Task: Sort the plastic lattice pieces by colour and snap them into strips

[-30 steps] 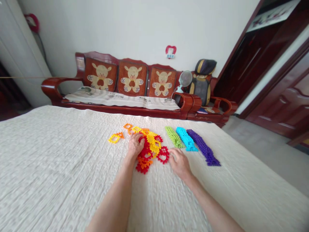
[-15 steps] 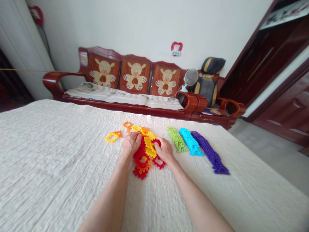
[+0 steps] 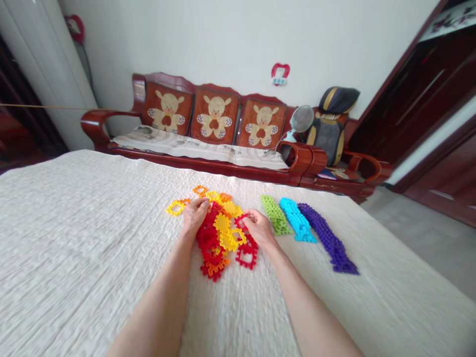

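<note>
A loose pile of red, yellow and orange plastic interlocking pieces (image 3: 220, 237) lies on a cream quilted surface (image 3: 74, 238). My left hand (image 3: 195, 215) rests on the pile's left edge, its fingers curled over red pieces. My right hand (image 3: 259, 228) is at the pile's right side, with its fingers pinched on a red piece (image 3: 241, 221). A single yellow piece (image 3: 174, 207) lies apart to the left. To the right lie three rows of pieces: green (image 3: 275, 214), cyan (image 3: 297, 226) and purple (image 3: 327, 238).
Behind the quilted surface stands a dark red wooden sofa (image 3: 219, 134) with three bear-print cushions. A small fan (image 3: 302, 120) and a bag (image 3: 330, 119) sit at its right end. Dark wooden doors (image 3: 427, 99) are on the right, grey floor below them.
My right hand moved left from beside the pile onto its right edge and closed on a red piece. The left hand stayed on the pile. The view shifted, so the scene slid right.
</note>
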A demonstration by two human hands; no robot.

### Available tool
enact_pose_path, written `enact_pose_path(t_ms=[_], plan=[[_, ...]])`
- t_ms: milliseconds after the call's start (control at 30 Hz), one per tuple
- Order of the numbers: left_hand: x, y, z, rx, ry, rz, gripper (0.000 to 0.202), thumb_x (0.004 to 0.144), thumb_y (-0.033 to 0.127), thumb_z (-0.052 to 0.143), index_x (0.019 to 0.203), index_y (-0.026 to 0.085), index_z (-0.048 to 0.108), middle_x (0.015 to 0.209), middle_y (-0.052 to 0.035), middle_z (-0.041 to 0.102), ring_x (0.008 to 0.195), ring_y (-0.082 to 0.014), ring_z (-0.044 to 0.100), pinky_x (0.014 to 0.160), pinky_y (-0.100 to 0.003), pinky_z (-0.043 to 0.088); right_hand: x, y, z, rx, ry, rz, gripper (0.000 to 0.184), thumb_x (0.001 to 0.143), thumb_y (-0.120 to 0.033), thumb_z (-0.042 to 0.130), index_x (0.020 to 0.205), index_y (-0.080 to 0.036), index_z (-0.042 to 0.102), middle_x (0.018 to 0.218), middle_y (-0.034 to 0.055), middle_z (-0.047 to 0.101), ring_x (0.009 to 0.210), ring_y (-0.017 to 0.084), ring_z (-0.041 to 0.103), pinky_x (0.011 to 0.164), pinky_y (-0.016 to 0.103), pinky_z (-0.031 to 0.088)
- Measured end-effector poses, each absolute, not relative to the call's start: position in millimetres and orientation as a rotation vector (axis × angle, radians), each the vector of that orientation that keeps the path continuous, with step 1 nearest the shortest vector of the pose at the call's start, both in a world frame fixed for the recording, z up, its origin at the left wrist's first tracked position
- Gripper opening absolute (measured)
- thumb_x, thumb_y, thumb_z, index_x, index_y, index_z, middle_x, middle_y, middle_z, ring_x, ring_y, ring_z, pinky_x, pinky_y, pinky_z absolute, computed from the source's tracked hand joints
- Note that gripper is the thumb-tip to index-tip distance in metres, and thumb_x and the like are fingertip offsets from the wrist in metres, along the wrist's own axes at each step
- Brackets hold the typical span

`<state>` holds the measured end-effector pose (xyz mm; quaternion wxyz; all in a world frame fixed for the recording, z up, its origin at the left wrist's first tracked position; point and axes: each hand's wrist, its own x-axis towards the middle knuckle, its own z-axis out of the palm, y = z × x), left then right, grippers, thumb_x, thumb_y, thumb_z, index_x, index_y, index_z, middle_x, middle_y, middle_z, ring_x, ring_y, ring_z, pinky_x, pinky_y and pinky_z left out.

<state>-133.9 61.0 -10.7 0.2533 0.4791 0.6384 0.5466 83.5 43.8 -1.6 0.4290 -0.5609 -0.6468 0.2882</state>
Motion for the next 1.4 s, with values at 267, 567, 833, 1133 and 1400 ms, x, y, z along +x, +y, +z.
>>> enact_pose_path(t_ms=[267,567,833,1133,1400], plan=[[-133.4,64.6,-13.8,1.280,1.768,1.480,0.037,0.071,0.038,0.053,0.094,0.019,0.074,0.082,-0.0012,0.074,0.080,-0.0186,0.065,0.076,-0.027,0.050,100.4,49.5,-1.8,-1.616,-1.823,0.300,0.038,0.075,-0.023,0.052,0.111,-0.017,0.063,0.107,0.0090,0.067,0.096,0.020,0.062,0.087,0.031,0.045],[-132.1,61.4,-8.8,1.314,1.801,1.436,0.034,0.073,0.036,0.052,0.092,0.020,0.074,0.081,-0.0002,0.074,0.079,-0.0190,0.065,0.075,-0.028,0.050,97.1,37.7,13.1,-1.785,-2.114,0.210,0.045,0.069,-0.043,0.067,0.106,-0.017,0.065,0.101,0.0112,0.065,0.094,0.024,0.060,0.083,0.032,0.045],[-132.2,64.7,-11.9,1.312,1.819,1.429,0.033,0.072,0.035,0.053,0.093,0.021,0.074,0.079,-0.0017,0.073,0.079,-0.0198,0.066,0.075,-0.028,0.049,89.8,33.1,17.6,-1.827,-2.153,0.153,0.028,0.072,-0.037,0.063,0.092,-0.017,0.066,0.095,0.0106,0.064,0.089,0.022,0.060,0.080,0.032,0.045],[-131.6,65.3,-11.6,1.282,1.830,1.413,0.034,0.072,0.035,0.053,0.094,0.020,0.074,0.081,-0.0015,0.074,0.076,-0.0191,0.065,0.074,-0.028,0.050,90.2,47.8,16.8,-1.813,-1.968,0.125,0.027,0.078,-0.038,0.059,0.095,-0.018,0.065,0.091,0.0094,0.066,0.084,0.022,0.059,0.074,0.030,0.042],[-129.2,63.3,-8.7,1.281,1.804,1.464,0.034,0.073,0.033,0.051,0.092,0.018,0.074,0.079,-0.0020,0.074,0.080,-0.0187,0.066,0.074,-0.026,0.049,69.4,106.4,27.4,-1.915,-1.963,-0.007,0.034,0.082,-0.038,0.055,0.102,-0.011,0.063,0.099,0.0144,0.065,0.093,0.023,0.061,0.081,0.029,0.044]])
